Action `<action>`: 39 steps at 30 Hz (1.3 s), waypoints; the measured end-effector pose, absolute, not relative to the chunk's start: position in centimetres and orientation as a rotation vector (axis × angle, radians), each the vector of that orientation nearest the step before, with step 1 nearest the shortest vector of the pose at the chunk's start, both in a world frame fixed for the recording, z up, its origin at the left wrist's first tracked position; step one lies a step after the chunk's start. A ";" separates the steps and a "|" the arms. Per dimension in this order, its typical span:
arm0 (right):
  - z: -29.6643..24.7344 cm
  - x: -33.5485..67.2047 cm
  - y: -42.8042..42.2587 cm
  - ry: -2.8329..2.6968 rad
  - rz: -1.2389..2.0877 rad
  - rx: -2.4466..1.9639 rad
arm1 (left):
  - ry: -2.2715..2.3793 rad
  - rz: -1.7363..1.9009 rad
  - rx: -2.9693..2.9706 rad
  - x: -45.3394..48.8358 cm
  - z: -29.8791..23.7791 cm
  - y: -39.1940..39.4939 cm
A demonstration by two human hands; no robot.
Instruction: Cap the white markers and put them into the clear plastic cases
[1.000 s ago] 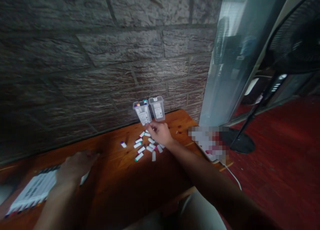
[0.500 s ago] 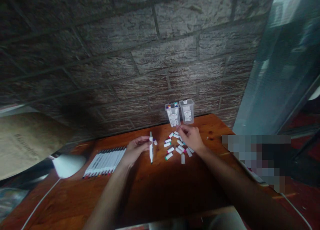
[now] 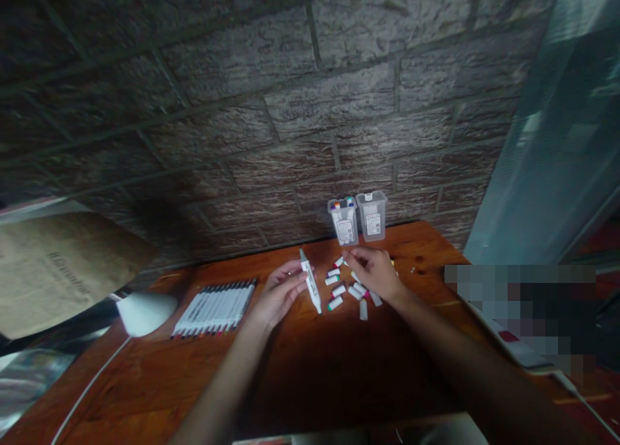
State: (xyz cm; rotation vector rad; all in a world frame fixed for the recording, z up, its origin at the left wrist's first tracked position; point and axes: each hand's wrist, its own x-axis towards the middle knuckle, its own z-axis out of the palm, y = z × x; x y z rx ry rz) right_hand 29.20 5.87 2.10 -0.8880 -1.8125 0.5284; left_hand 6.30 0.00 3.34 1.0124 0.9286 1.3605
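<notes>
My left hand [image 3: 278, 293] grips a white marker [image 3: 310, 281], held tilted above the wooden table [image 3: 300, 374]. My right hand [image 3: 375, 274] hovers over a scatter of several small white marker caps [image 3: 339, 290], its fingers pinched at a cap near the pile's far edge. Two clear plastic marker boxes [image 3: 358, 220] stand upright against the brick wall just behind the caps; the left one holds coloured markers. A row of several white markers [image 3: 216, 308] lies side by side on the table to the left of my left hand.
A white rounded lamp base [image 3: 145, 310] with a cable sits at the left. A brown cardboard piece [image 3: 58, 270] leans at far left. A white power strip [image 3: 520, 348] lies along the table's right edge. A glassy panel [image 3: 552, 141] stands at the right.
The view swung left. My left hand picked a marker from the row and brought it toward the caps, tilting it. My right hand stayed at the cap pile.
</notes>
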 end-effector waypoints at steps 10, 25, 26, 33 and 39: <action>1.5 28.4 5.6 -1.828 0.783 -0.814 | 0.900 1.499 1.018 6.5 3.3 0.3; 2.4 27.6 3.6 -2.091 0.765 -0.389 | 0.866 1.448 0.671 8.2 3.1 0.6; 2.5 27.6 3.6 -2.108 0.725 -0.384 | 0.872 1.443 0.662 8.4 3.1 0.6; 3.2 27.9 3.6 -1.848 0.909 -0.503 | 1.116 1.316 0.740 7.9 3.0 0.7; 4.5 29.1 4.5 -1.358 1.475 -0.516 | 1.533 1.594 1.448 6.1 2.3 1.2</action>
